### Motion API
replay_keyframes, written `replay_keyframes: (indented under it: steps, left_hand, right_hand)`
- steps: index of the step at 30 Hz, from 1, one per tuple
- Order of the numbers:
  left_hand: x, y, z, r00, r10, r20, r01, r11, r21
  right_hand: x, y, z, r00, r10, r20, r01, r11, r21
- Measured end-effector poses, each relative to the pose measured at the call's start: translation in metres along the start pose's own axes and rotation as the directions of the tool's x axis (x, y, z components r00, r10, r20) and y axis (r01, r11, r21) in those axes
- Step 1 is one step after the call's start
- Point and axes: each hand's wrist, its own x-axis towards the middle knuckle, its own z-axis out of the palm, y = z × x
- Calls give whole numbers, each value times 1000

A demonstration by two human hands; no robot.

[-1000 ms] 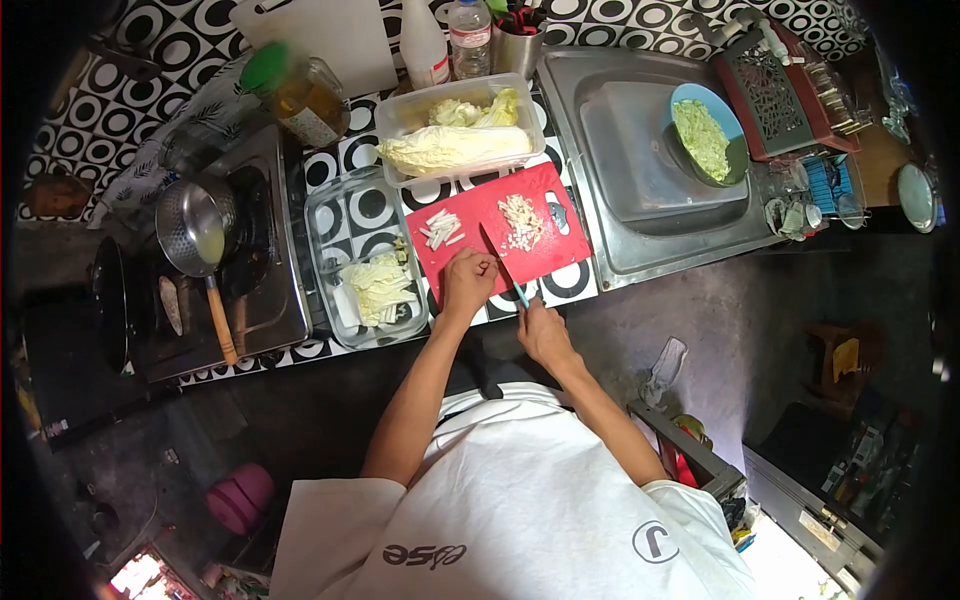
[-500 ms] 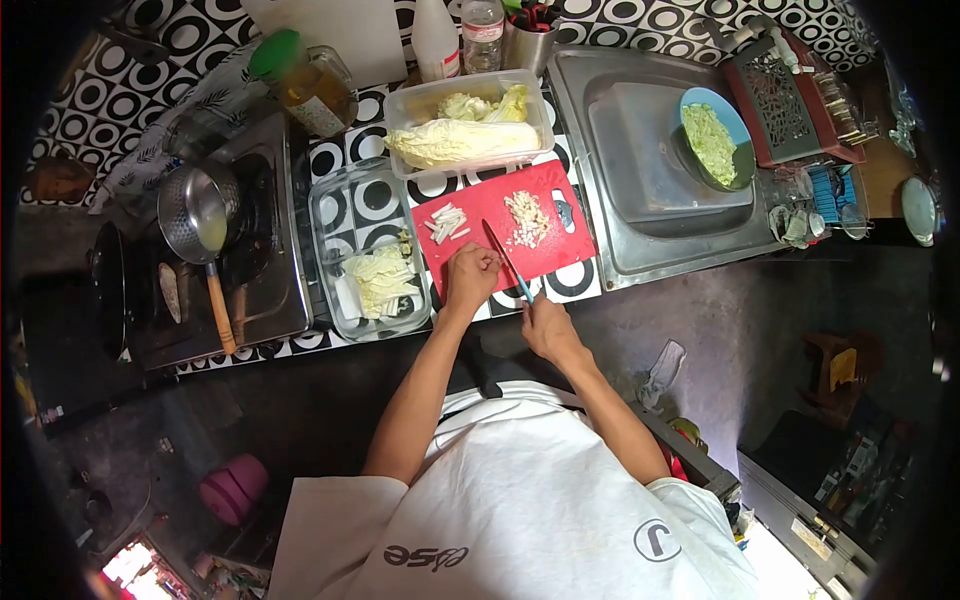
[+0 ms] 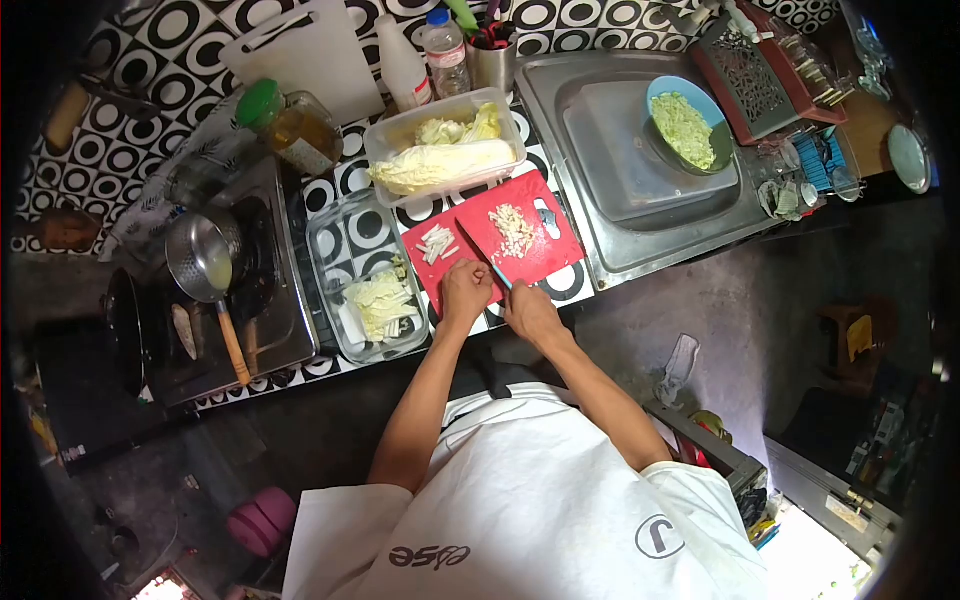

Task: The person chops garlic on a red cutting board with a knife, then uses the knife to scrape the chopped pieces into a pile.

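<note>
A red cutting board (image 3: 546,263) lies on the patterned counter. My right hand (image 3: 532,312) is closed round the blue handle of a knife (image 3: 476,246), whose dark blade points away over the board. Beside it, at the board's near edge, my left hand (image 3: 468,287) has its fingers curled together; whatever they hold is too small to make out. Pale strips (image 3: 437,244) lie on the board left of the blade, and small chopped pieces (image 3: 513,230) to its right. Left of the board, a clear container (image 3: 323,262) holds cabbage leaves (image 3: 381,306).
Behind the board is a plastic tub (image 3: 388,147) with cabbage. A bowl of shredded greens (image 3: 683,124) stands at the sink (image 3: 625,262). On the left stove rests a pan (image 3: 200,262) with a wooden handle. Bottles (image 3: 447,62) and a green-lidded jar (image 3: 300,135) stand at the back.
The view has shifted and turned slightly. The knife blade now lies nearer the pale strips, and my right hand sits closer to my left hand.
</note>
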Motion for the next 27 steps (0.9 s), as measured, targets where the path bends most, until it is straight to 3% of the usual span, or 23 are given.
replay_keyframes:
  steps: [5,8,10,11,13,14,17,19,22,27]
  left_hand:
    - [10,18,-1,1000,20,-7,-19,994,105]
    - [11,30,3,1000,12,-18,-10,997,82]
    - [5,35,8,980,164,-111,-155,984,86]
    - [1,36,10,981,168,-100,-159,983,91]
    - [-13,40,11,930,329,162,-350,928,125]
    - [-20,42,12,919,280,277,-327,934,142]
    - [-27,38,20,873,325,365,-416,885,208]
    - [-28,37,23,873,325,364,-418,884,211]
    - [-26,33,25,865,338,370,-428,883,193]
    - [-27,37,24,864,359,353,-455,858,240]
  right_hand:
    - [-1,8,-24,996,10,-92,-2,996,90]
    - [-7,27,-37,993,-2,-121,34,964,262]
    - [-14,34,-46,995,26,-101,10,940,340]
    - [-17,37,-50,996,51,-79,-14,912,409]
    - [-24,42,-54,995,69,-74,-34,915,402]
    - [-22,51,-47,991,71,-113,-17,909,416]
    - [-27,59,-46,985,100,-138,-28,894,447]
    - [-31,62,-47,983,164,-89,-108,890,443]
    - [-36,71,-41,981,115,-159,-28,884,466]
    - [-42,73,-41,981,155,-120,-80,877,474]
